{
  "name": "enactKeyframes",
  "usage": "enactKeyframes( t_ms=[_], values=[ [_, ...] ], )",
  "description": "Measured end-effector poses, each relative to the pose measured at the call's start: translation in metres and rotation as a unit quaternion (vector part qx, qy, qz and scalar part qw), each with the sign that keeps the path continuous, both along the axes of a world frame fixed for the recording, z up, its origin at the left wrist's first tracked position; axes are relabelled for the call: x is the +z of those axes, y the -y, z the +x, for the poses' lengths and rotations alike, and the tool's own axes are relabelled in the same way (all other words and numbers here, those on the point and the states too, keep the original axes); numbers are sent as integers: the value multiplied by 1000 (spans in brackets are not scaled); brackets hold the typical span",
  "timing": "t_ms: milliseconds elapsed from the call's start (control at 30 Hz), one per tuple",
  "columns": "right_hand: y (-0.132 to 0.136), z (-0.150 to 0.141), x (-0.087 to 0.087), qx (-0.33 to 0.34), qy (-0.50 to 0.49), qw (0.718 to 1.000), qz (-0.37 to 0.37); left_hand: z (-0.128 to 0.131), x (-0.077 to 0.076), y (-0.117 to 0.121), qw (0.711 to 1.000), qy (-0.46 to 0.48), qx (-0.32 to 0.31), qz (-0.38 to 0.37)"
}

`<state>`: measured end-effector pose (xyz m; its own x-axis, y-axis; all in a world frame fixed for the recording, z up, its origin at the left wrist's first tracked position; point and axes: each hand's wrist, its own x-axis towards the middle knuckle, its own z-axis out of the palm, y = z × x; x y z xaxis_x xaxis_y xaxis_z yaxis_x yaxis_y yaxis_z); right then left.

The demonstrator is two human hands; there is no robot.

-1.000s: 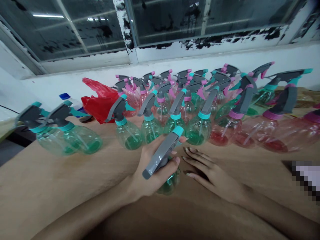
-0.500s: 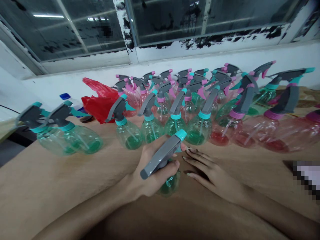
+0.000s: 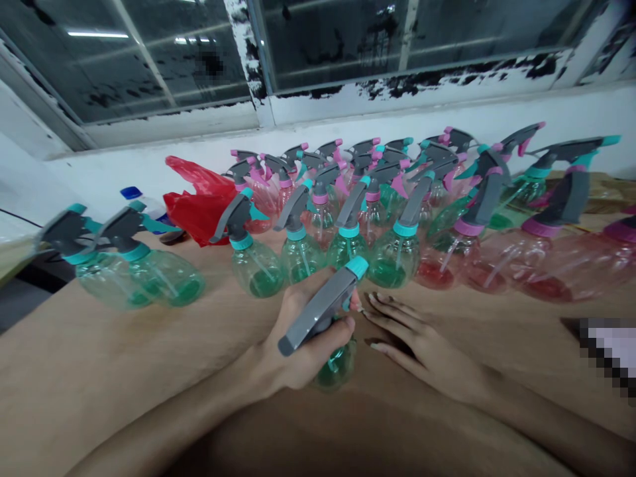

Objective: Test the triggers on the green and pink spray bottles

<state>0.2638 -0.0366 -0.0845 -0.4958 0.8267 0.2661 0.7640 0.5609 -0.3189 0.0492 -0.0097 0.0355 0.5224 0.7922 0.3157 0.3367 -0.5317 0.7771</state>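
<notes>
My left hand (image 3: 303, 331) is wrapped around the neck of a green spray bottle (image 3: 335, 368) with a grey sprayer head and turquoise nozzle. The nozzle points away from me to the right, and the fingers reach round by the trigger. Close to the right of it, my right hand (image 3: 422, 338) lies palm down on the table (image 3: 209, 358) with fingers stretched out, holding nothing. Just beyond the hands stands a row of green spray bottles (image 3: 397, 262) with turquoise collars. My left hand hides part of the held bottle.
Two green spray bottles (image 3: 163, 278) stand at the left. Pink spray bottles (image 3: 447, 262) line the right, with more massed behind. A red plastic bag (image 3: 199, 209) and a blue-capped bottle (image 3: 144, 205) are at the back left. A wall with a window (image 3: 163, 66) rises behind.
The fingers of my left hand have shifted slightly at the trigger, and the held spray bottle has moved a touch left. My right hand stays in place.
</notes>
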Motion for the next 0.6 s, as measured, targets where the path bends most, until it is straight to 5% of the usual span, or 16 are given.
enactKeyframes(
  t_ms=[600],
  values=[
    [0,1,-2,-1,5,1000,14,0,-19,1,998,-16,41,47]
  ],
)
